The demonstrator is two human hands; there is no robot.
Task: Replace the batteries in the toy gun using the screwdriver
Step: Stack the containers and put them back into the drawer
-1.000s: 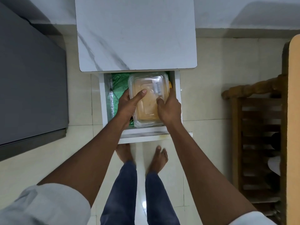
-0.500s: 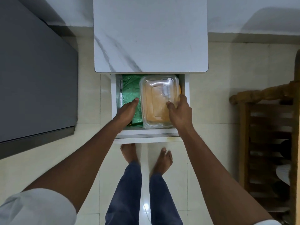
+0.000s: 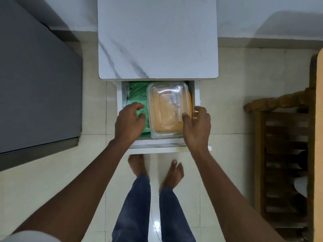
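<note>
A clear plastic lidded container [image 3: 167,109] with an orange tint lies in the open white drawer [image 3: 157,148] of a marble-topped table [image 3: 157,37]. Small items show faintly through its lid. A green plastic bag [image 3: 138,95] lies to its left. My left hand [image 3: 129,121] hovers over the green bag with loosely curled fingers and holds nothing. My right hand [image 3: 196,126] is at the container's right edge, thumb on the lid, fingers spread loosely beside it. No toy gun or screwdriver is plainly visible.
A grey bed or cabinet surface [image 3: 35,95] fills the left. A wooden rack [image 3: 283,154] stands at the right. My bare feet [image 3: 155,168] stand on the tiled floor just in front of the drawer.
Both hands have let go of the container's sides. The left hand moved off it to above the green bag; the right hand slid to the container's right edge.
</note>
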